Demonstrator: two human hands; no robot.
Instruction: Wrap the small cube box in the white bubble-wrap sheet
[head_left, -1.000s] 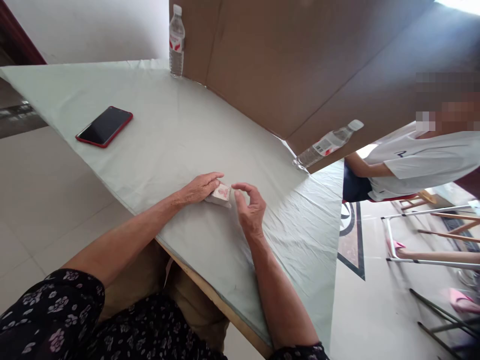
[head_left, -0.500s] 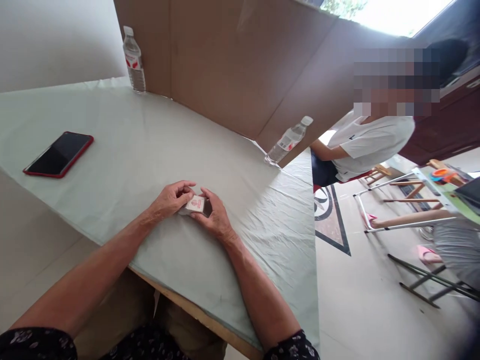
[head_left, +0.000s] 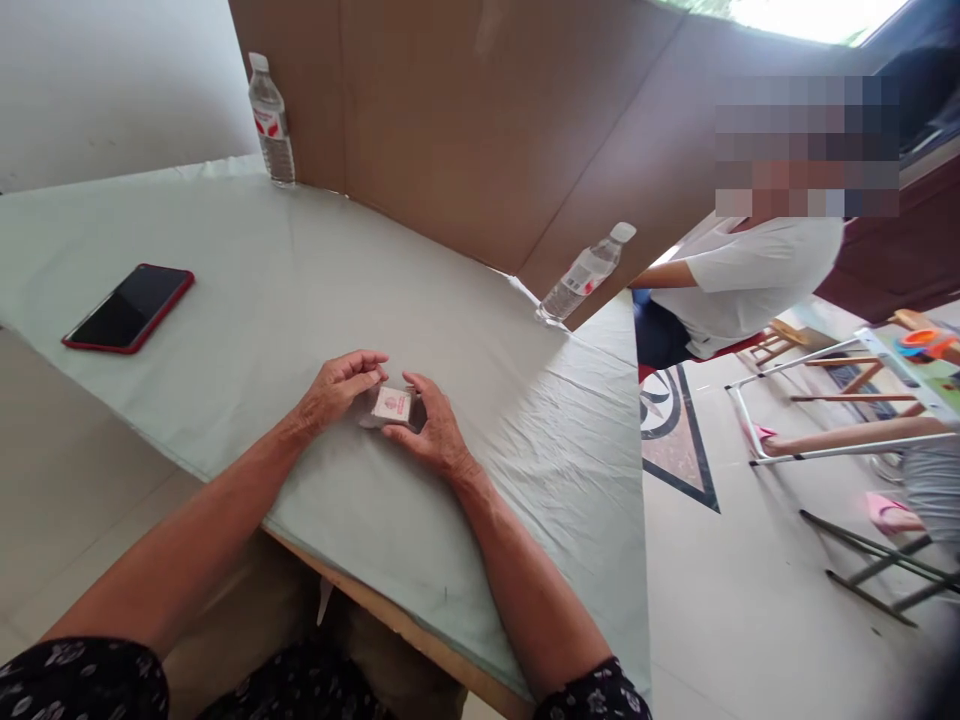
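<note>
A small pale box [head_left: 394,404] with red print on its top sits low over the tabletop between my hands. My right hand [head_left: 436,430] curves around its right end, thumb along the near side and fingers on the far side. Something clear and film-like [head_left: 367,415] shows at the box's left end. My left hand [head_left: 339,388] is just left of and above the box, thumb and forefinger drawn together. Whatever the left fingertips may hold is too small to make out.
A pale green cloth covers the table [head_left: 225,300]. A phone in a red case [head_left: 129,308] lies at left. Two water bottles, one upright [head_left: 271,135] and one leaning [head_left: 583,275], stand by a brown cardboard panel [head_left: 465,130]. A person in a white shirt [head_left: 757,270] sits beyond the right edge.
My left thumb has come up off the box, leaving more of its printed top in sight. The right hand keeps its place around the box. The view has shifted slightly.
</note>
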